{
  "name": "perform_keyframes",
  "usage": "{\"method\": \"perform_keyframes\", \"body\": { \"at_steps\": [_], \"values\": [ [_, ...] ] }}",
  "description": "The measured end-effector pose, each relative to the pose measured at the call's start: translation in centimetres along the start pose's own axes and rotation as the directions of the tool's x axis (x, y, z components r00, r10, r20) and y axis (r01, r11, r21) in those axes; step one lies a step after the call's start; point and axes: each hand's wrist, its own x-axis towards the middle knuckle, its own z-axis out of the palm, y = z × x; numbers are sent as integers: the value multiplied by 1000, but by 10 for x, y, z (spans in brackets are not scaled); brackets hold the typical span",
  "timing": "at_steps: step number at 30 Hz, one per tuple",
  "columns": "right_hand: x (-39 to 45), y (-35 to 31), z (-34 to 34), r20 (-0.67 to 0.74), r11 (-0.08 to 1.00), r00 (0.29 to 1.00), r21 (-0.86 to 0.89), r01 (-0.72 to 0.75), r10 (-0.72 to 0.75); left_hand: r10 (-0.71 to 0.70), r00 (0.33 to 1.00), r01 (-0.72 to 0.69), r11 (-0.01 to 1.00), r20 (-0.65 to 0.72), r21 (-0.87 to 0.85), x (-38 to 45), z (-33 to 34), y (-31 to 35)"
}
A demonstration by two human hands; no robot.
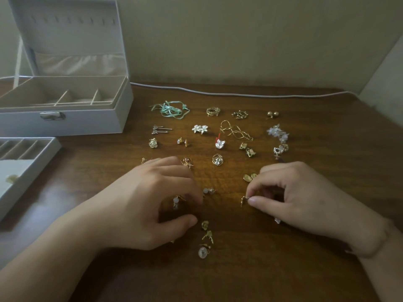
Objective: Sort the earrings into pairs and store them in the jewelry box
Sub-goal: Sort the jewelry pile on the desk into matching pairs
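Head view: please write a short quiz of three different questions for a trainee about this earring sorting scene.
1. True or false: the lid of the jewelry box is open.
2. Which hand pinches a small gold earring? A) left hand B) right hand
3. What colour is the ribbon on the wooden table?

Key: 1 true. 2 B. 3 pale green.

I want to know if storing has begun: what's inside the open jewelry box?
The jewelry box shows beige divided compartments that look empty; its front wall hides their floors near the front.
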Motion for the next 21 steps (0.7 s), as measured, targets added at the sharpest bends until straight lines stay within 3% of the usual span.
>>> {"method": "perform_keyframes", "body": {
  "at_steps": [6, 12, 15, 18, 21],
  "values": [
    [-11, 1, -17, -94, 993, 996, 116, 11, 0, -15, 1000, 15, 1000, 14, -9, 0, 0, -1],
    [-21, 1, -28, 191, 998, 980, 17, -54, 50, -93, 993, 94, 995, -69, 11, 0, 1, -4],
    [-19, 4, -26, 251, 998, 966, 1, -66, 63, -134, 979, 133, 991, -153, -20, 0, -2, -7],
    [-20, 3, -25, 243, 998, 968, -2, -65, 63, -144, 978, 135, 989, -153, -68, -1, -8, -7],
    [-16, -5, -19, 25, 999, 1000, -47, 7, -6, -136, 986, 129, 989, -97, -78, -2, -10, -7]
  ]
}}
